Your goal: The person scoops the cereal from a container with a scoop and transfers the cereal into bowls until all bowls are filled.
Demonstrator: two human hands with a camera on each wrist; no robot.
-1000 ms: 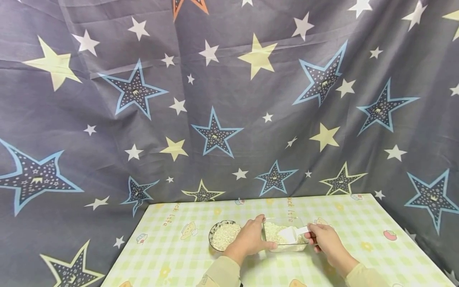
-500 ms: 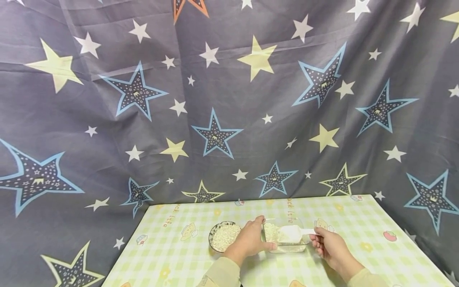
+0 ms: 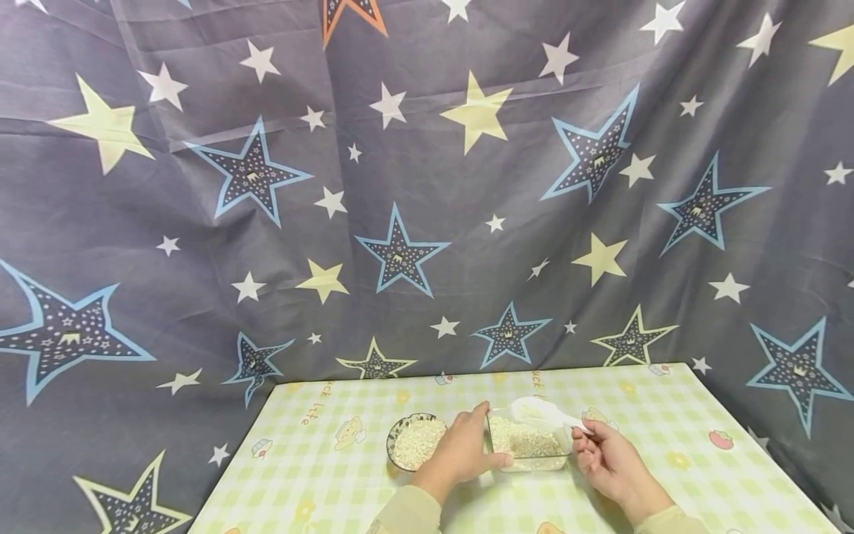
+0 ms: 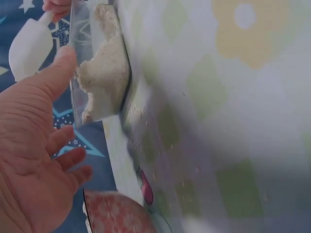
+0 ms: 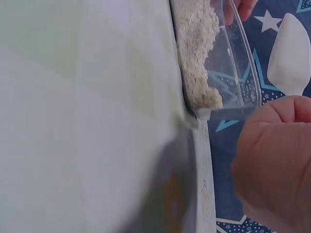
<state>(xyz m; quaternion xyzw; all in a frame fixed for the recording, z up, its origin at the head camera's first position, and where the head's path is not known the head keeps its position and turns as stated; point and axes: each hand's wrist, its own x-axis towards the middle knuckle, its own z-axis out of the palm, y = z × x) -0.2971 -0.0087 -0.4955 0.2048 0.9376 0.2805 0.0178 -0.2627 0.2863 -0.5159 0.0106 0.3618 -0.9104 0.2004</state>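
A clear rectangular container partly filled with pale oat-like flakes stands on the table. My left hand grips its left end, thumb at the near side and a fingertip at the far corner. In the left wrist view the thumb lies against the container wall and several other fingers are off it. My right hand pinches the handle of a white scoop, raised over the container and tilted. Some pale flakes seem to lie in the scoop. Left of the container is a patterned bowl of the same flakes, partly behind my left hand.
A green-and-white checked tablecloth covers the table. A dark star-patterned curtain hangs right behind the table's far edge. A few loose crumbs lie on the cloth near the container.
The scoop has come up out of the flakes and now hangs tilted above the container, leaving a hollow on the right. The left hand and the bowl stay in place.
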